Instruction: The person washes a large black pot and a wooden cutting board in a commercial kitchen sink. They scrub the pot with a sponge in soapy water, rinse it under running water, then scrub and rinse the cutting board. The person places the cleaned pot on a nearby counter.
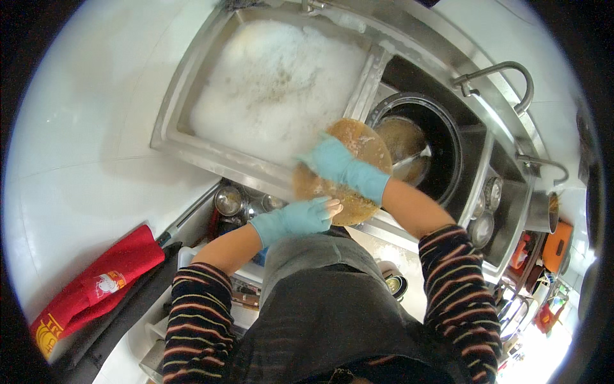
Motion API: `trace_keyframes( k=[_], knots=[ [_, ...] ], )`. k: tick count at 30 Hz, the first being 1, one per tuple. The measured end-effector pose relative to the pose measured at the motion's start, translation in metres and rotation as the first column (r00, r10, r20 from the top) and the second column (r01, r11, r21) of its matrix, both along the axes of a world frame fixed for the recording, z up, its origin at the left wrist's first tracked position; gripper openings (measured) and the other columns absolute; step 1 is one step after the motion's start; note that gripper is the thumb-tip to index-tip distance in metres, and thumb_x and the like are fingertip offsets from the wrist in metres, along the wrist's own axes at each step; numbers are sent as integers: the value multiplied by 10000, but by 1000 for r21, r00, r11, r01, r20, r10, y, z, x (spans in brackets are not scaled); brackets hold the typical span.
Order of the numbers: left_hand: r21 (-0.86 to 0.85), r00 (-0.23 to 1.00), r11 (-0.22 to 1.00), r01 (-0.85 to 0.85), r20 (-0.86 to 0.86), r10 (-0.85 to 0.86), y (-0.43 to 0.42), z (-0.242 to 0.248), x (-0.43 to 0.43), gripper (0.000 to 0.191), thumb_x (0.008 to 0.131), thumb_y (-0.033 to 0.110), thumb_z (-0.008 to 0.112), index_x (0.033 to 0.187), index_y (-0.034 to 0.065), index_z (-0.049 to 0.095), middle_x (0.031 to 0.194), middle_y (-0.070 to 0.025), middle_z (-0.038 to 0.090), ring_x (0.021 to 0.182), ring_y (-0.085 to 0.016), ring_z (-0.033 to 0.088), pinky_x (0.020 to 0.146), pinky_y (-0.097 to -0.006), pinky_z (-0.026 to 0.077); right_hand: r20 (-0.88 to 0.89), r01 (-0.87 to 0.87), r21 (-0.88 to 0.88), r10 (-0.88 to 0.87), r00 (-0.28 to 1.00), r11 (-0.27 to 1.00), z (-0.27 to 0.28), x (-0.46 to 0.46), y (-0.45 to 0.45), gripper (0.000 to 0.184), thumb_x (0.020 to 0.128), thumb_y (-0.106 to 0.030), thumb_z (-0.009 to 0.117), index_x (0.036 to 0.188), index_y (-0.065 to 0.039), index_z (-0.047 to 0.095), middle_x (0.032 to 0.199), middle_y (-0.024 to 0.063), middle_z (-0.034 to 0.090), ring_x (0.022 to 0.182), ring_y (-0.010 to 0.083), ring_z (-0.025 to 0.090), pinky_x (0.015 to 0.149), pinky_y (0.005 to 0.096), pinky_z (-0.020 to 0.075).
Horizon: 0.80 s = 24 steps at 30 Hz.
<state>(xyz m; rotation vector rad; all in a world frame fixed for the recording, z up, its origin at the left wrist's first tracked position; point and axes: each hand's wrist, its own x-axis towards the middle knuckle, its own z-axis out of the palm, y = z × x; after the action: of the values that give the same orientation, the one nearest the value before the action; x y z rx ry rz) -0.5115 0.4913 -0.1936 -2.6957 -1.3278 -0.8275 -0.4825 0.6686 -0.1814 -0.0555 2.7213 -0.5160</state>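
Note:
Both my hands wear light blue gloves. My left hand (pixel 307 218) grips the lower edge of a round tan board or lid (pixel 352 204), and bare fingertips show at the end of that glove. Across the top of the round piece lies my right hand (pixel 331 158), slightly blurred; whether its fingers grip the piece or only press on it cannot be told. Whitish suds or residue mark the tan surface. The piece is over the front rim of a steel sink (pixel 225 153), whose left basin is full of foamy water (pixel 278 86).
A large black round tub (pixel 453 144) with brownish contents stands in the middle basin. Several metal vessels (pixel 482 228) are in the right basin. Curved faucets (pixel 525 79) rise behind. Metal containers (pixel 229 200) sit below the sink's front left, near a red cloth (pixel 110 278).

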Motion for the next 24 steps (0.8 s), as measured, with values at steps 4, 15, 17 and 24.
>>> trace_keyframes(
  k=[4, 15, 17, 24],
  knots=[
    [-104, 999, 994, -14, -33, 10, 4, 8, -1, 168, 667, 140, 583, 805, 62, 527, 1196, -135, 485, 1126, -306, 472, 928, -391, 444, -347, -54, 269, 149, 926, 962, -18, -7, 72, 423, 864, -179, 425, 1273, -282, 459, 968, 34, 643, 930, 239, 599, 1064, 441, 243],
    [-381, 967, 923, 51, 251, 51, 61, 3, 55, 236, 763, 103, 556, 994, 88, 600, 1267, -111, 479, 1142, -295, 483, 944, -388, 409, -577, 675, 310, -432, 693, 670, 88, 63, 119, 311, 832, -100, 510, 1140, -87, 547, 1174, 150, 556, 1172, 268, 474, 1060, 421, 268],
    [-523, 987, 843, 126, 149, -55, 96, 8, 71, 302, 775, 91, 562, 1075, 95, 591, 1288, -115, 467, 1176, -307, 449, 986, -428, 362, -564, 648, 339, -404, 720, 682, 86, 86, 108, 236, 823, -81, 528, 1052, -39, 564, 1141, 163, 562, 1164, 289, 477, 1039, 422, 309],
    [-136, 970, 990, -40, 233, 71, 125, 42, 8, 512, 791, 90, 536, 1295, 95, 450, 1127, -143, 542, 1063, -300, 497, 974, -452, 321, -693, 844, 44, -592, 411, 535, 77, 138, 37, 280, 872, -64, 488, 1140, -14, 551, 1155, 163, 559, 1111, 321, 514, 954, 423, 430]
  ],
)
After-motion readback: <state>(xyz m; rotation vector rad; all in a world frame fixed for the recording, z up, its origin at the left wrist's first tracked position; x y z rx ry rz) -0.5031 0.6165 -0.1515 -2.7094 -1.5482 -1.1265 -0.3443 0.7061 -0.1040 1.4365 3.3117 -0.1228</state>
